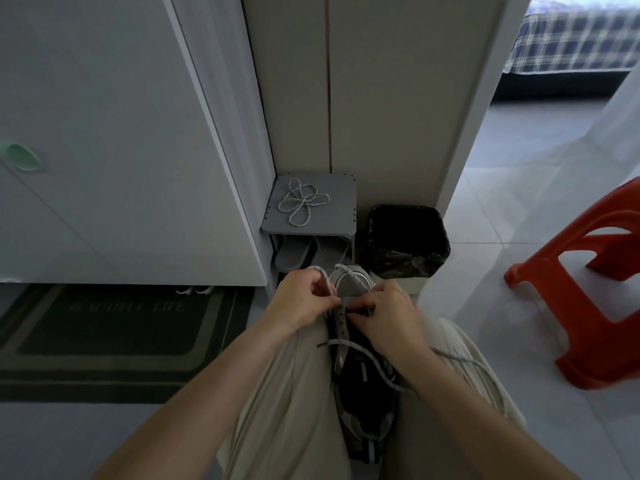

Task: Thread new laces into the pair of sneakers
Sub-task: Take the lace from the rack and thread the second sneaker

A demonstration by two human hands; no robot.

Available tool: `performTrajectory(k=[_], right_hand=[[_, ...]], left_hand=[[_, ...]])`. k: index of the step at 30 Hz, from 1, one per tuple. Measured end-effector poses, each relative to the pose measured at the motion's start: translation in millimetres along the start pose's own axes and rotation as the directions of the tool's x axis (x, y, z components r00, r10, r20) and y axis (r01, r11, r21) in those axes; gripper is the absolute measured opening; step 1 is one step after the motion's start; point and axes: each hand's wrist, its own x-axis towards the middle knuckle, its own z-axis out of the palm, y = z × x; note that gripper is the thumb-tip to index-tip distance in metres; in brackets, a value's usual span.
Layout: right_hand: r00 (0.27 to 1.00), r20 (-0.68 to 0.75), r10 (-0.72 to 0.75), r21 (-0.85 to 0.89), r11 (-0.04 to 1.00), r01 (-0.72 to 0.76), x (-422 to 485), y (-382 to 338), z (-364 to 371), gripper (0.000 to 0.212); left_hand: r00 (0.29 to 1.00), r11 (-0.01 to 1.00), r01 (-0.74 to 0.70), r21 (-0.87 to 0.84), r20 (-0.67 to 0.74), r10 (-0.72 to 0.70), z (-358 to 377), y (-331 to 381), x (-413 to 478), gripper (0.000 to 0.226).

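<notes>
**Sneaker on lap, lace partly threaded**

**Containers.** A small grey rack [341,220] stands in the corner against the wall. On its top shelf lies a second lace [303,202], pale and speckled, in loose loops. The tier below holds grey slippers [294,256]. Just beside the rack, to the right, stands a waste bin [420,284] fitted with a black liner [408,244]. Its interior is too dark to show any contents.

**Writing.** A dark doormat [104,334] lies on the floor at left. The printed line on it is dim, and only the last word, "LIFE", can be read.

**Task item.** The sneaker [362,382] rests lengthwise between the person's thighs, toe pointing away from the body. The upper is dark with grey panels, the toe end pale grey with white trim. A pale eyelet strip runs along the throat. The lace [367,360] matches the one on the rack. One strand crosses the tongue and ends in a dark tip at the left, and another trails over the right thigh.

**Hands.**
- The left hand [298,299] pinches a strand of the lace near the toe, fingers curled.
- The right hand [384,317] has its fingers curled, fingertips closed on the sneaker at the eyelet strip. Whether they also grip the lace cannot be told.

**Surroundings.** A red plastic stool [588,306] stands on the tiled floor at right.
</notes>
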Motion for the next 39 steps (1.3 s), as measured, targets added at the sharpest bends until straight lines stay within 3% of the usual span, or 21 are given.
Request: performTrajectory(k=[7,9,16,23,31,35,39], right_hand=[[0.999,-0.038,-0.001,0.001,1.000,0.001,0,1,5,0.017],[0.999,-0.050,-0.011,-0.007,1.000,0.011,2,1,8,0.015],[0.990,-0.136,-0.022,-0.105,0.994,0.007,6,0,21,0.017],[0.984,-0.167,-0.067,-0.094,0.994,0.052,6,-1,28,0.017],[0.994,0.020,-0.112,-0.153,0.982,0.114,8,2,10,0.015],[0.981,0.139,-0.136,-0.192,0.968,0.162,-2,4,-17,0.012],[0.978,0.153,-0.144,-0.171,0.971,0.169,-13,8,-43,0.022]], left_hand=[[0.999,0.999,0.028,0.036,0.016,-0.029,4,3,3,0.019],[0.999,0.995,0.043,0.088,0.012,-0.044,4,3,5,0.014],[0.987,0.952,0.145,0.269,0.024,-0.157,8,10,10,0.031],[0.970,0.942,0.205,0.267,0.071,-0.231,11,10,11,0.039],[0.958,0.960,0.196,0.198,0.168,-0.231,4,15,0,0.020],[0.954,0.965,0.201,0.169,0.188,-0.232,1,11,-4,0.026],[0.995,0.984,0.071,0.164,0.059,-0.081,0,9,-19,0.015]])
